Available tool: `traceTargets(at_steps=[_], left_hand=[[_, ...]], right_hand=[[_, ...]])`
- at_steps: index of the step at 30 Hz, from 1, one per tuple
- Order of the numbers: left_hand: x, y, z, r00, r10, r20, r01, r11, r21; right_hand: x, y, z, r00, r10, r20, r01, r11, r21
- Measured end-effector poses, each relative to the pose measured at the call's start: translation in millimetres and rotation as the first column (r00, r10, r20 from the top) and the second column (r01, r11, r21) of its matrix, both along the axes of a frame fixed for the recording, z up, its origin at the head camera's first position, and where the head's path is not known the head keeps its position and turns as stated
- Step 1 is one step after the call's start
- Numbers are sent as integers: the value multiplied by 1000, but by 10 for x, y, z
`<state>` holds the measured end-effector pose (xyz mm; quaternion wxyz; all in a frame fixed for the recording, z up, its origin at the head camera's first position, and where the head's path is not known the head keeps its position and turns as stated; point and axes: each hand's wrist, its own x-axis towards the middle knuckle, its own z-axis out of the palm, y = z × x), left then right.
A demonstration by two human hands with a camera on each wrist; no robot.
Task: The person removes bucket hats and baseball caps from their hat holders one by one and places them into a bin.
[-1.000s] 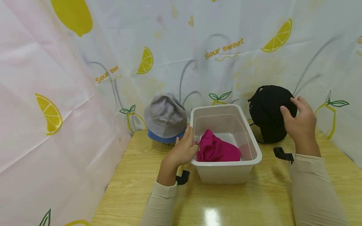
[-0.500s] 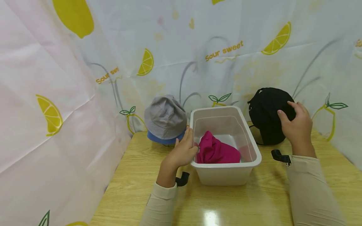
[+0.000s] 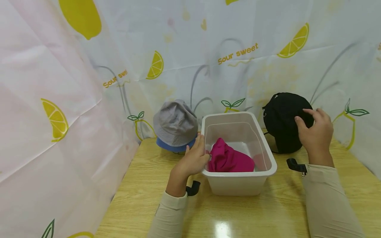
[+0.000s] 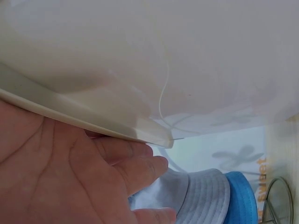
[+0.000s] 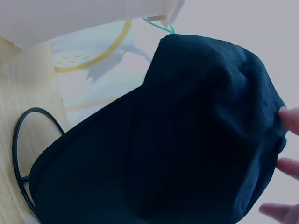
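Note:
A black cap [image 3: 284, 115] with its brim turned down sits on a black wire stand [image 5: 15, 149], right of a beige plastic tub [image 3: 235, 183]. My right hand [image 3: 317, 132] is at the cap's right side, its fingers spread and slightly bent. In the right wrist view, fingertips [image 5: 290, 120] touch or nearly touch the crown; a lower one stands apart. My left hand [image 3: 191, 160] holds the tub's left rim, fingers along the outside and thumb over the edge, partly hidden. Inside the tub lies a crumpled magenta cloth item, seemingly a hat [image 3: 230, 157].
Left of the tub, a grey bucket hat [image 3: 175, 122] sits over a blue hat [image 3: 165, 145], with a wire stand [image 4: 280, 198] beneath. The wooden table [image 3: 143, 188] ends at a lemon-print curtain [image 3: 178, 82] behind and on the left.
My right hand drops slightly and loosens a little from the black cap, which stays in place. The left hand stays at the tub's rim. The view shifts slightly.

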<state>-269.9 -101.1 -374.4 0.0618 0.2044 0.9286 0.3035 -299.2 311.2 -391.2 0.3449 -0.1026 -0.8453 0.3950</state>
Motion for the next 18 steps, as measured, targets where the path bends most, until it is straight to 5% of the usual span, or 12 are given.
traceTargets(at_steps=[8,18], left_hand=[[-3,8,1,1000,-4,20,4,1000,10],[10,2,13,1000,3,26,-3,1000,5]], right_hand=[[-16,53,-45,985,39,168,-39,999,-4],[-22,30,-59,1000,-27,-2,27,999,-33]])
